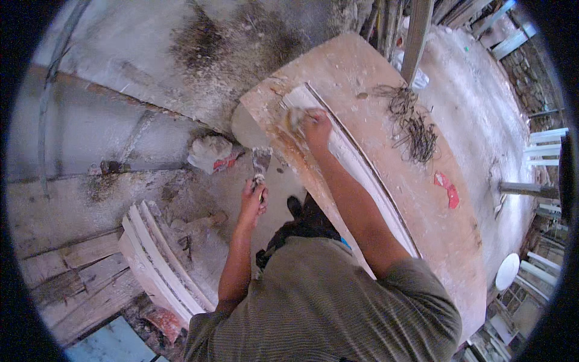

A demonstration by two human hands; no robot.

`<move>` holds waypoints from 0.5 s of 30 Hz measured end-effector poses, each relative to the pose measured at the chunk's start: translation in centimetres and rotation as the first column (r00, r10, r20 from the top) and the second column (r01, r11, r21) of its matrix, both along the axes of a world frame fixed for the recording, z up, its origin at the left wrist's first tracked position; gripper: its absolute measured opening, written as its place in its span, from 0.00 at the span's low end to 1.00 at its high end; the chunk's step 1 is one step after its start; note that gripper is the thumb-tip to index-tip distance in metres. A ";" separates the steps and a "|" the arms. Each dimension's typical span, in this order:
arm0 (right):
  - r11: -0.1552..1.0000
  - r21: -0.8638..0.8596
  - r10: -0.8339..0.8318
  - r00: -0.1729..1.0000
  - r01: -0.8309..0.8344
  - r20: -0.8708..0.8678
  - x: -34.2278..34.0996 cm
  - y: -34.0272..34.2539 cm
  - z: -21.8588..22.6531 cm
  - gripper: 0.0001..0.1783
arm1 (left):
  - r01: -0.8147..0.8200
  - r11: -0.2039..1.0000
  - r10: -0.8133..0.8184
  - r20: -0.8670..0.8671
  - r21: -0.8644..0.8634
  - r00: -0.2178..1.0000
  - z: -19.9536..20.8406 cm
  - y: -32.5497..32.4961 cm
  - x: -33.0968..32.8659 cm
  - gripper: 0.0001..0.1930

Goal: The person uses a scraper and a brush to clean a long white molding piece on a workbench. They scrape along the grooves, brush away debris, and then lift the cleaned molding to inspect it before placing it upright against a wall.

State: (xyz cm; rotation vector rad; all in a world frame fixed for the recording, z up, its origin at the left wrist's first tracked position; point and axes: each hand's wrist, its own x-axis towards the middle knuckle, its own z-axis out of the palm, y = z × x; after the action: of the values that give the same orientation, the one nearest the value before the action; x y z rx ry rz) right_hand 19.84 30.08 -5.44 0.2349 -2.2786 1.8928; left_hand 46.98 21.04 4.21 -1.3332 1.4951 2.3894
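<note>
My right hand [317,128] presses a small pale wad [295,116] onto the far end of a long white plaster moulding [353,161], which lies lengthwise on a dusty wooden board table [422,199]. My left hand [253,198] hangs below the table's near-left edge and grips the handle of a putty knife [261,161], its plaster-caked blade pointing away from me. My own body and grey-green shirt fill the lower middle of the view.
A bundle of dark fibres [413,123] and red scraps [447,188] lie on the table. On the floor sit a stack of curved white mouldings [158,259], a plaster lump [209,152] and old planks [78,283]. A wooden post [416,36] stands at the table's far side.
</note>
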 end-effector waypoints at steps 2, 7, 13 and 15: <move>0.988 0.153 -0.003 0.994 0.019 -0.106 -1.6 -3.5 1.0 0.06 | 0.032 0.999 -0.030 0.049 -0.028 0.998 0.9 0.1 -1.9 0.10; 0.902 -0.432 0.152 0.925 0.014 0.348 -6.7 -4.9 2.4 0.09 | 0.218 0.974 -0.205 0.159 -0.067 0.966 0.0 -0.1 -5.3 0.13; 0.837 -0.526 0.126 0.881 0.152 0.456 -2.2 6.8 6.0 0.11 | 0.314 0.949 -0.311 0.112 -0.009 0.944 1.4 1.7 -9.9 0.17; 0.808 -0.482 -0.016 0.830 0.339 0.558 -1.9 11.9 4.6 0.12 | 0.427 0.904 -0.426 0.044 -0.019 0.904 1.9 2.6 -12.9 0.19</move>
State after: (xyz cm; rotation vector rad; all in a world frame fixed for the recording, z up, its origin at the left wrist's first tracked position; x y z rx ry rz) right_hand 17.94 42.02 -0.80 -0.6558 -1.7494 2.6439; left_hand 34.09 23.69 6.14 -0.9235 1.6132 2.0599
